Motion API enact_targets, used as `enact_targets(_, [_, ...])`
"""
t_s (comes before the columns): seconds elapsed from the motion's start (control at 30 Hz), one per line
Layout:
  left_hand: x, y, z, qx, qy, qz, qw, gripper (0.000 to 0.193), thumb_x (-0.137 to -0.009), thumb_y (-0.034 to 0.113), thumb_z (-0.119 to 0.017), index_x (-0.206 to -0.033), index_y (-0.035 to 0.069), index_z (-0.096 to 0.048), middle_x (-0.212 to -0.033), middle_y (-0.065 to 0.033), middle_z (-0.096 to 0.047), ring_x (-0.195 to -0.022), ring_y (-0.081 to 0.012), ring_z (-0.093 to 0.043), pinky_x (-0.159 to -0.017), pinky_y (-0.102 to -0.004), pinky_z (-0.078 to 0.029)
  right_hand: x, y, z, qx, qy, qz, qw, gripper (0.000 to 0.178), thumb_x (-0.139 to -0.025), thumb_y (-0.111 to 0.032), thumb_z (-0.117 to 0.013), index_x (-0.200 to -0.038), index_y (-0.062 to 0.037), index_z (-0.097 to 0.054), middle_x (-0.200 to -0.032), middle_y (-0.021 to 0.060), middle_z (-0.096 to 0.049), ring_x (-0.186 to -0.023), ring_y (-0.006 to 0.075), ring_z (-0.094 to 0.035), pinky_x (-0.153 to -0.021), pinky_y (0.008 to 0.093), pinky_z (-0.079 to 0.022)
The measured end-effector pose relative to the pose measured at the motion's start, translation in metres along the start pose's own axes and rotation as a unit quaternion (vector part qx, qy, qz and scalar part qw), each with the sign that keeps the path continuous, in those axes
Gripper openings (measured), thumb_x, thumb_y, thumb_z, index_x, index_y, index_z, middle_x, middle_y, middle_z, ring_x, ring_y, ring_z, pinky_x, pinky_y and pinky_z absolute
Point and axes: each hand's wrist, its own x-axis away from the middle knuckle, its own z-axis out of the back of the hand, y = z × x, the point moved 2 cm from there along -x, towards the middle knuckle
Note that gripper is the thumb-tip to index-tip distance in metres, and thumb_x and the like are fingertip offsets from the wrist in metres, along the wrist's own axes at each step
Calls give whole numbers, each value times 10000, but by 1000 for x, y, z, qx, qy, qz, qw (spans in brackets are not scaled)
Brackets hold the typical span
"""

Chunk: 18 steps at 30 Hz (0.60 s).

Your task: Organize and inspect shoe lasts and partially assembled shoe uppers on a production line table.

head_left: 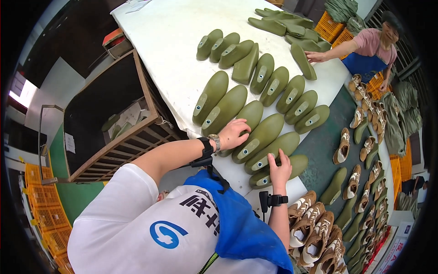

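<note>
Green shoe lasts lie in rows on the white table before me, soles down, with round metal-rimmed holes toward me. My left hand, with a watch at its wrist, curls its fingers over the heel end of one shoe last in the near row. My right hand has its thumb and fingers on the nearest shoe lasts, at the row's right end; its fingertips lie between one last and the nearest last. My hands partly hide both lasts' heel ends. Behind stands a second row of lasts.
Across the table, a co-worker's hand touches a last beside a pile of lasts. To the right, brown-and-white shoes and lasts stand on a green surface. A wooden-framed bin stands at left, near orange crates.
</note>
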Motion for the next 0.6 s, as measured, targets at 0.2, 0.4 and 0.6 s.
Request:
enact_targets(0.2, [1, 7, 1, -13, -6, -3, 1000, 156, -798, 116, -608, -931, 35, -617, -987, -153, -617, -1135, -339, -507, -965, -405, -410, 3, -1, 3, -4, -6, -4, 1000, 566, -768, -489, -661, -1191, -118, -598, -1173, 154, -575, -1090, 298, -542, -1009, 538, -298])
enact_targets(0.4, [-4, 8, 0, -15, 1, 2, 1000, 158, -779, 134, -602, -904, 43, -632, -996, -170, -622, -1113, -352, -520, -961, -420, -409, 2, -5, 4, 7, 29, 9, 1000, 570, -753, -511, -659, -1145, -99, -624, -1139, 170, -599, -1048, 300, -568, -991, 512, -321])
enact_targets(0.6, [-10, 7, 4, 5, -22, 10, 1000, 155, -791, 101, -598, -929, 34, -625, -983, -152, -627, -1117, -341, -525, -937, -401, -426, 1, -10, 8, 16, 26, -15, 999, 594, -757, -541, -637, -1158, -104, -617, -1137, 168, -591, -1066, 294, -558, -1015, 529, -291])
